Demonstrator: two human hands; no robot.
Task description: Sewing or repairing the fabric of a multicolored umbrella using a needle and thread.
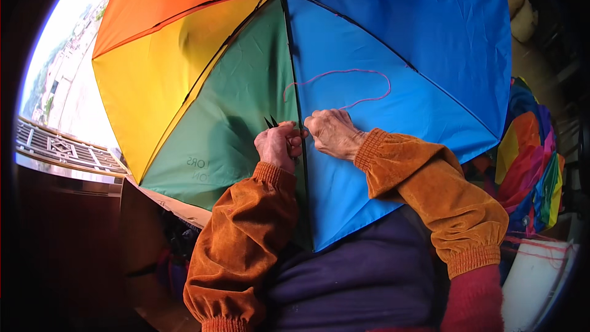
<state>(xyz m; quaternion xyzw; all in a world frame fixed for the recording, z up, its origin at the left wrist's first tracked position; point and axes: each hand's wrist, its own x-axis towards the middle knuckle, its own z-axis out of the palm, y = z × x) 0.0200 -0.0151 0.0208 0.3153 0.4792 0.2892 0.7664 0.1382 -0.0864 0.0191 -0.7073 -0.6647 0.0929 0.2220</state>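
Two hands are meeting at the rainbow umbrella [381, 55] rib: left hand [279, 144] pinching small scissors [271, 122], right hand [332, 132] pinching pink thread [344, 74]. Canopy fabric probably light, soft; hold beside the stiff rib.

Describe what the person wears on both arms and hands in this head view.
Both hands, the left hand and the right hand, are bare: no gloves, and no rings or watch that I can make out. Each forearm wears a loose rust-orange velvety oversleeve with ribbed, gathered elastic cuffs at both ends. Below the right oversleeve, a red knitted sleeve shows.
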